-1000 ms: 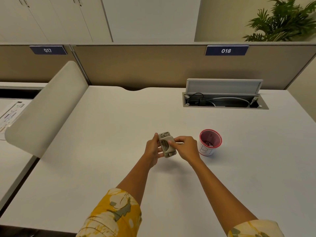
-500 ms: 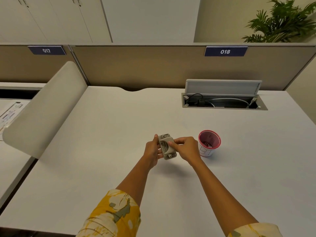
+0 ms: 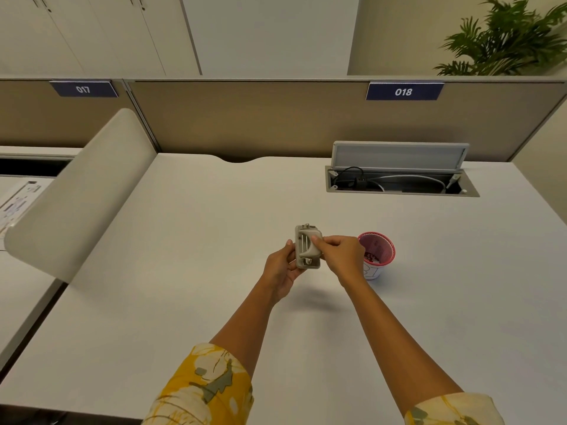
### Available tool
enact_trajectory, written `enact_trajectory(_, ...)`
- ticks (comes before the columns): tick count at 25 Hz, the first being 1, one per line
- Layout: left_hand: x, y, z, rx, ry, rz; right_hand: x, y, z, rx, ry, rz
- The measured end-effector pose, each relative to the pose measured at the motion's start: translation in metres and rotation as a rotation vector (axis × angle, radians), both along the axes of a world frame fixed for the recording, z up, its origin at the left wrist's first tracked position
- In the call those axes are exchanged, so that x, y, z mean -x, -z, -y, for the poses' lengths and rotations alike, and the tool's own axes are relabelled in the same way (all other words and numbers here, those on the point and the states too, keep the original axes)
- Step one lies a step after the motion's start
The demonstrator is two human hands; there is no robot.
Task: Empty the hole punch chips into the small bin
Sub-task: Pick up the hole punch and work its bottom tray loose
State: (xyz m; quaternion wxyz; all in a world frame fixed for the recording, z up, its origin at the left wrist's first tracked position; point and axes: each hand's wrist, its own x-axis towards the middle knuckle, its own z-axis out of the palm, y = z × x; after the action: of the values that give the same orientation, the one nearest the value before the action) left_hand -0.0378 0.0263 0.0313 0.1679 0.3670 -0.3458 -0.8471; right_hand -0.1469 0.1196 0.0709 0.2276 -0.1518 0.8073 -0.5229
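Observation:
A small grey hole punch (image 3: 307,250) is held above the white desk (image 3: 184,271), near its middle. My left hand (image 3: 282,268) grips it from the left side and below. My right hand (image 3: 340,256) pinches its right edge with thumb and fingers. The punch stands on end with its handle side facing me. Just right of my right hand stands the small bin (image 3: 379,253), a red-rimmed white cup with dark red chips in its bottom. My right wrist hides part of the cup's left side.
An open cable tray (image 3: 402,182) with wires and a raised lid is sunk into the desk at the back right. A beige partition wall (image 3: 276,124) runs along the back. A curved side divider (image 3: 76,191) rises at the left edge.
The punch has been turned in my hands, from tilted to more upright, with its handle now facing me. Both hands stayed in about the same place beside the cup.

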Motion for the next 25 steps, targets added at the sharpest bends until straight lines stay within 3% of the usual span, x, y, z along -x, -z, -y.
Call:
enact_trajectory(8, 0.002, 0.001, -0.01, 0.004, 0.067, -0.158, 0.004, -0.01, 0.001, 0.015, 0.068, 0.022)
enact_trajectory(25, 0.008, 0.003, -0.016, 0.099, -0.034, -0.149, 0.004, -0.02, 0.009, -0.037, 0.115, -0.015)
